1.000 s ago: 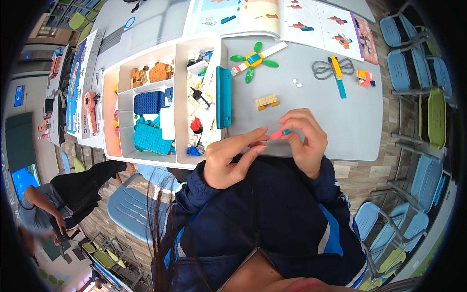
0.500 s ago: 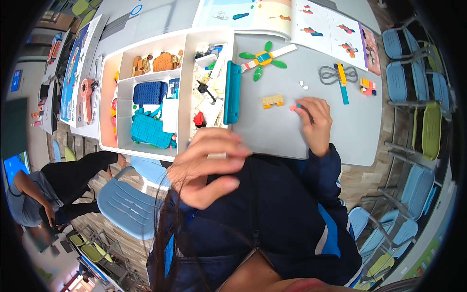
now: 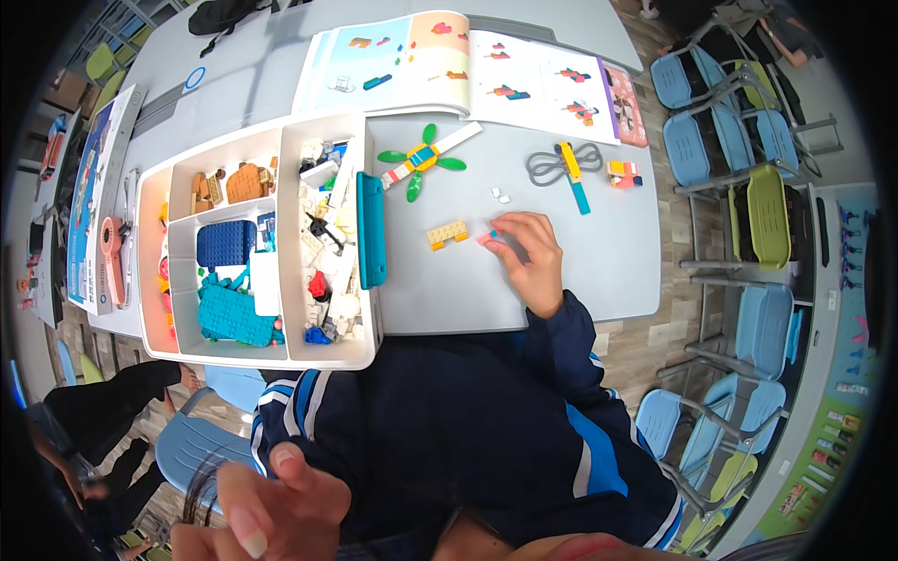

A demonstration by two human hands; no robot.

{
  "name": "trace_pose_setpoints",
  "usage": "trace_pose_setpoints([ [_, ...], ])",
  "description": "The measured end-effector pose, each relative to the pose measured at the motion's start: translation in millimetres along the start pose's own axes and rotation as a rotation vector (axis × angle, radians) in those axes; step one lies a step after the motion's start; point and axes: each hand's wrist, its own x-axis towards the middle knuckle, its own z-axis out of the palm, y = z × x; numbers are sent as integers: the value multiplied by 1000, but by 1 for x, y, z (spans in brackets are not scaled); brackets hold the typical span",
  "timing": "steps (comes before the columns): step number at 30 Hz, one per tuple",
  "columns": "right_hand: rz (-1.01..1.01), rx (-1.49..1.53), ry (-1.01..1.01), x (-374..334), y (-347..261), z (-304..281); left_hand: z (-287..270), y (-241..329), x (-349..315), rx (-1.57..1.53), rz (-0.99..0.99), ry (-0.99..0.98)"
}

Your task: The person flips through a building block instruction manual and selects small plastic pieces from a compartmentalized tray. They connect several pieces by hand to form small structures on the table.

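Pink studded brick under right hand

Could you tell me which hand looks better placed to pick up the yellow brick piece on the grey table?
Probably the right hand: it rests on the table beside the yellow brick piece, touching a small pink piece. The left hand is raised close to the camera, off the table.

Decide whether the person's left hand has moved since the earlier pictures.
Yes. The left hand was beside the right hand at the grey table; it has pulled back off the table edge toward the person, now raised close to the camera.
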Motion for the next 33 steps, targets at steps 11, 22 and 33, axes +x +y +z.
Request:
trace_pose_setpoints([
  [11, -17, 24, 39, -6, 1, 1, 20, 31, 13, 47, -161, 85],
  [22, 0, 52, 31, -6, 2, 1, 88, 50, 55, 119, -578, 621],
  [33, 11, 65, 6, -4, 1, -2, 50, 36, 36, -47, -324, 143],
])
